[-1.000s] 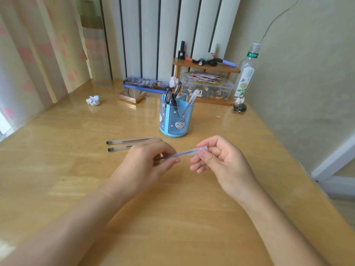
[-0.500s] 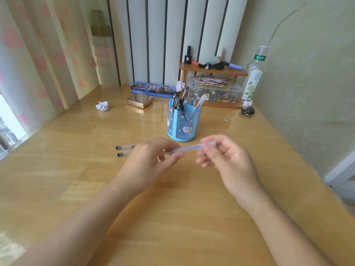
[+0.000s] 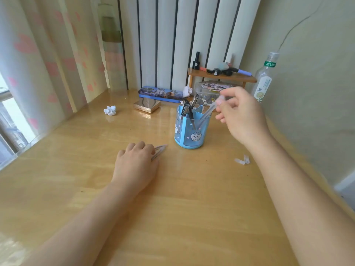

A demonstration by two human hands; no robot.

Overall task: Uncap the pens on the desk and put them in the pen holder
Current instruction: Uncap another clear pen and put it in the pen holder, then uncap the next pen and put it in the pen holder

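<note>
Right hand (image 3: 243, 120): raised beside the blue pen holder (image 3: 192, 129) toward the desk's (image 3: 192, 208) far edge, pinching a clear pen (image 3: 208, 112) slanted into it. Left hand (image 3: 137, 162): knuckles up mid-desk, curled over clear pens (image 3: 160, 150). Two clear caps (image 3: 243, 160): near the right edge.

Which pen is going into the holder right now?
The clear pen pinched in the right hand, its lower end inside the blue holder. The other loose pens lie under the left hand.

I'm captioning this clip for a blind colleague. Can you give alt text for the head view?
A right hand lowers a clear pen into a blue pen holder on a wooden desk. The left hand rests over more pens; two loose caps lie to the right.
</note>
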